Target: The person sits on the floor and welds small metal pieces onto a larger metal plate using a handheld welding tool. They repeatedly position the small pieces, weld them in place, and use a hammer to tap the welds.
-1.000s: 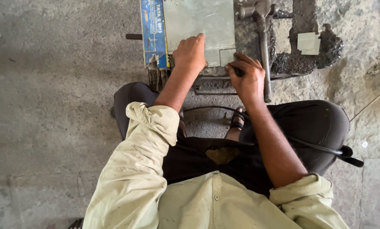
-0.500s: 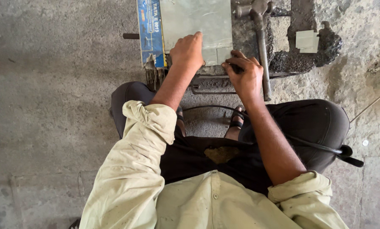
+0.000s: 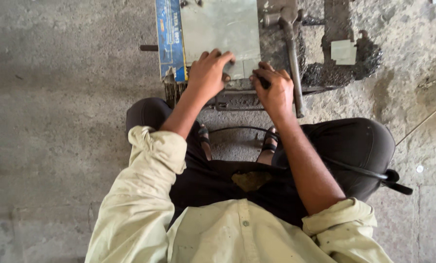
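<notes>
1. Nearest the camera, a pale yellow-green shirt [image 3: 237, 234] with rolled sleeves covers the person's chest and upper arms; dark trousers [image 3: 354, 146] cover the bent knees on either side.
2. Beyond the shirt, two sandalled feet [image 3: 269, 146] rest on the concrete floor [image 3: 57, 122], and a thin black cable [image 3: 237, 129] curves across just before them.
3. Farther on lies the grey metal sheet [image 3: 223, 29], the landmark here, flat on a dark, grimy iron frame [image 3: 237, 100] on the floor.
4. The left hand [image 3: 209, 73] lies palm down on the sheet's near edge, fingers spread and flat, pressing rather than clasping; its grip closes on nothing.
5. The right hand [image 3: 275, 90] sits just right of the sheet's near corner, its grip curled tight round a small dark object [image 3: 263, 82] whose kind I cannot tell.
6. Along the sheet's left edge runs a blue printed strip [image 3: 171, 39].
7. Right of the sheet, a grey metal lever [image 3: 292, 58] runs toward the person.
8. Farther right of the sheet, a small pale square piece [image 3: 343, 51] rests on a dark heap of metal scrap [image 3: 364, 63].
</notes>
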